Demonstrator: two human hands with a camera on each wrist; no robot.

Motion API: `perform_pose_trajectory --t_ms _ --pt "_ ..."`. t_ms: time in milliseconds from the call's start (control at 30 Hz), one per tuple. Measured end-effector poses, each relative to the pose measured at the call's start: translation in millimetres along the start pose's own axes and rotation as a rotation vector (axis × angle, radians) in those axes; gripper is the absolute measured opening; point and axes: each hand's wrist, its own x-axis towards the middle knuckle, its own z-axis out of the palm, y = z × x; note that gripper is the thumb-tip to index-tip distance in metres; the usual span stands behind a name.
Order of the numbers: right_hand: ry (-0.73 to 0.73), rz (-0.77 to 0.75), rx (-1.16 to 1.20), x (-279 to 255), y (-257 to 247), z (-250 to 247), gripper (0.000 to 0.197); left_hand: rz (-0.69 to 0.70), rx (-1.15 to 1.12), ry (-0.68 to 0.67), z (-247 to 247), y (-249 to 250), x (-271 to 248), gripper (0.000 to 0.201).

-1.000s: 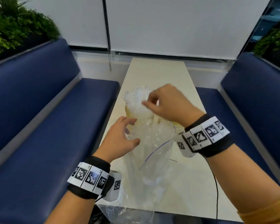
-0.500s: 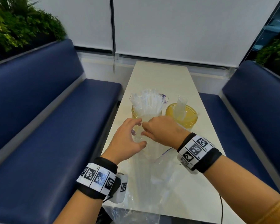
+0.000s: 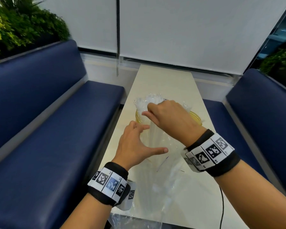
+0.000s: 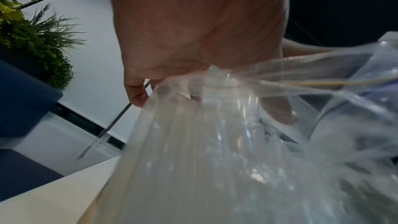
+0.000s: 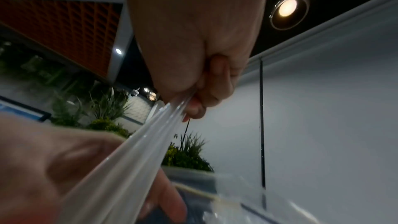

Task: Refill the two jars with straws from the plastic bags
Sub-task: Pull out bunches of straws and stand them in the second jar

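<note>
A clear plastic bag (image 3: 157,182) of straws stands on the pale table (image 3: 163,83). My left hand (image 3: 155,138) curls round the bag's upper part, thumb across the near side; the left wrist view shows the left hand (image 4: 210,106) on the bag (image 4: 215,168). My right hand (image 3: 146,109) pinches a few clear straws (image 3: 153,131) just above the bag mouth, in front of the jars; the right wrist view shows the right hand (image 5: 189,105) closed on the straws (image 5: 137,142). The left jar (image 3: 139,117) holds several wrapped straws (image 3: 145,100). The yellow right jar (image 3: 196,119) is mostly hidden behind my right hand.
Blue benches (image 3: 56,138) flank the narrow table on both sides. A black cable (image 3: 222,205) runs over the table's near right part. More clear plastic (image 3: 132,221) hangs at the near edge. Plants (image 3: 15,27) stand behind the left bench.
My right hand went from the left jar down to the bag mouth, then rose again pinching a few straws. The left hand stayed at the bag, its thumb now stretched out.
</note>
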Motion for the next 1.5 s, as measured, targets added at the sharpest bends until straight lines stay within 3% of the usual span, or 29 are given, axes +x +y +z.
perform_pose_trajectory --t_ms 67,167,200,333,400,467,567,700,800,900,1033,1100,1200,1500 --pt "0.105 -0.015 0.057 5.3 -5.3 -7.6 0.037 0.003 0.003 0.015 4.3 2.8 2.6 0.085" --pt "0.192 0.06 0.185 9.6 -14.3 -6.3 0.041 0.05 -0.167 0.034 11.1 3.4 5.7 0.035" --pt "0.212 0.095 0.256 9.2 -17.1 -4.0 0.042 0.079 -0.222 0.049 11.9 4.6 5.8 0.028" --pt "0.226 0.238 0.616 -2.4 -25.9 12.2 0.054 0.176 -0.295 0.1 11.8 5.5 7.9 0.038" --pt "0.178 0.259 0.609 -9.4 -30.1 29.3 0.057 0.147 -0.276 0.109 11.8 3.8 8.7 0.029" --pt "0.174 0.273 0.601 -13.0 -33.3 46.4 0.047 0.101 -0.251 0.102 11.4 5.1 8.4 0.013" --pt "0.223 0.254 0.653 -11.5 -33.4 48.8 0.041 0.078 -0.273 0.109 9.5 8.0 4.3 0.023" --pt "0.38 0.228 0.764 -6.8 -18.3 4.2 0.051 0.075 -0.124 0.061 10.6 -1.5 4.2 0.032" --pt "0.612 0.265 0.815 -6.0 8.8 -42.9 0.047 0.054 -0.01 0.054 8.6 -7.3 4.7 0.039" --pt "0.8 0.321 0.737 -11.0 51.8 -76.8 0.042 0.038 0.024 0.06 2.4 -9.5 3.5 0.036" --pt "0.894 0.414 0.597 -22.1 114.8 -73.8 0.049 0.016 0.061 0.064 -10.1 -9.4 1.0 0.032" --pt "0.848 0.487 0.545 -22.3 142.1 -50.6 0.056 0.013 0.081 0.046 -15.5 -11.3 0.5 0.031" --pt "0.62 0.649 0.445 -19.3 165.2 -1.8 0.055 0.03 0.096 0.016 -23.2 -12.9 -1.0 0.029" --pt "0.041 0.883 0.393 -30.2 153.8 113.6 0.051 -0.002 0.067 0.043 -36.4 -7.0 -8.0 0.016"
